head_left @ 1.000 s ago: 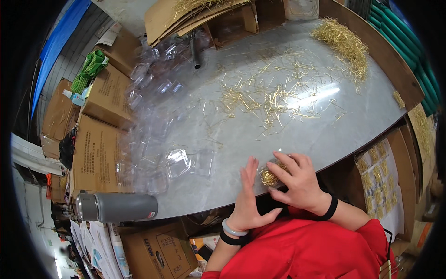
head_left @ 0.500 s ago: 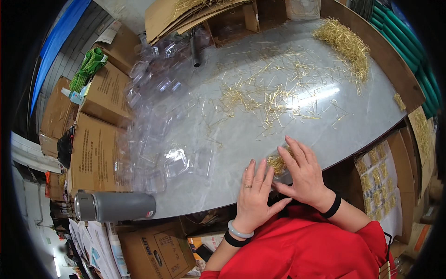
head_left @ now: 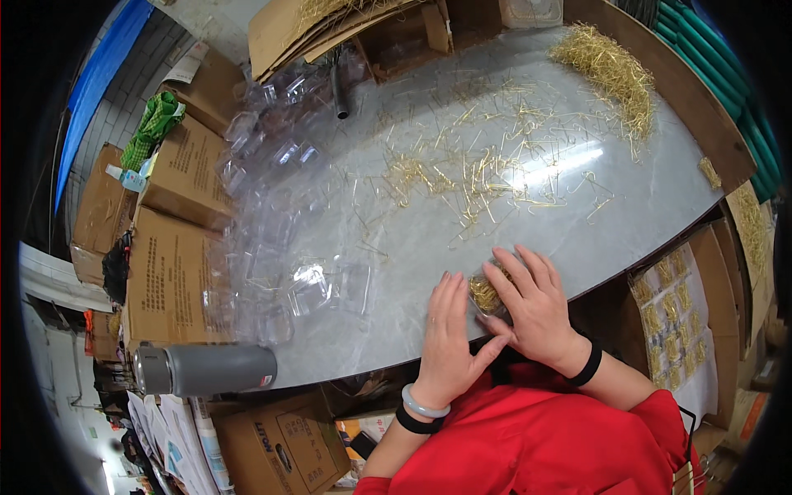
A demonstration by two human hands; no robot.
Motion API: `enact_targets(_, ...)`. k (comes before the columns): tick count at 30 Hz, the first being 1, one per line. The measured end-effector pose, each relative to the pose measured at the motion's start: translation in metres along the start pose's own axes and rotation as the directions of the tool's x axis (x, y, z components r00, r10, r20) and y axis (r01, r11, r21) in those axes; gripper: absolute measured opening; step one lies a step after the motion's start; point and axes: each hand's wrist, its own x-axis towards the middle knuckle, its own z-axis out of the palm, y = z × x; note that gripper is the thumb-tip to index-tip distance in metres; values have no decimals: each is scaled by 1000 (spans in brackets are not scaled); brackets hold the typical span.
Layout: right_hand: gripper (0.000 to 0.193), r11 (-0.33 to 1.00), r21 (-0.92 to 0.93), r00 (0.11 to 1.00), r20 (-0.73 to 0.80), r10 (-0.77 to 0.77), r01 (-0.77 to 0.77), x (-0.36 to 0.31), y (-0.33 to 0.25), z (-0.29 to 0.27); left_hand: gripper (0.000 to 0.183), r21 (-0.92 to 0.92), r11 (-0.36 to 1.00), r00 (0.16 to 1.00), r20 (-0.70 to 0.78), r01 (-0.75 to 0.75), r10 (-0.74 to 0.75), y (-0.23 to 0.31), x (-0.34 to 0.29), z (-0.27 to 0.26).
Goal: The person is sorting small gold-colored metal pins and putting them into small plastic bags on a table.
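A clear case (head_left: pixel 485 294) packed with gold wire (head_left: pixel 483 289) is sitting between the two hands, at the near edge of the worktop (head_left: pixel 412 309). The right hand (head_left: pixel 543 318) is covering its right side, hiding part of it; the right fingers (head_left: pixel 518 274) are spreading forward over it, the thumb lying by its near side. Whether they are gripping it, I cannot tell. The left hand (head_left: pixel 448 338) is standing just left of the case, its fingers (head_left: pixel 444 304) stretching forward close together, its thumb pointing toward the right thumb; it is holding nothing visible. A pale bangle (head_left: pixel 425 404) and a black band (head_left: pixel 417 423) are circling the left wrist, and another black band (head_left: pixel 589 363) is circling the right. A red garment (head_left: pixel 536 437) is filling the space below the hands.

Beyond them, loose hooks (head_left: pixel 474 183) of gold wire are lying scattered across the middle of the worktop, and a dense pile (head_left: pixel 623 74) is resting at the far right. A small bundle (head_left: pixel 709 173) is lying near the right rim. Clear boxes (head_left: pixel 280 206) are crowding the left side, and a grey flask (head_left: pixel 219 369) is lying on its side at the near left corner. Cartons (head_left: pixel 177 280) are standing along the left. At the right, below the worktop, an open carton (head_left: pixel 711 272) is holding rows of gold packets (head_left: pixel 672 318). Green rolls (head_left: pixel 705 62) are leaning behind the far right edge.
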Motion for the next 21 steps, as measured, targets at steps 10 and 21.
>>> enact_targets(10,50,717,572,913,169,372,-398,5,24,-22,81,164,985,995,100,-44,28,-1,18,11)
enact_targets(21,34,936,219,961,71,266,-275,21,23,-12,80,361,930,993,118,-66,25,3,18,17)
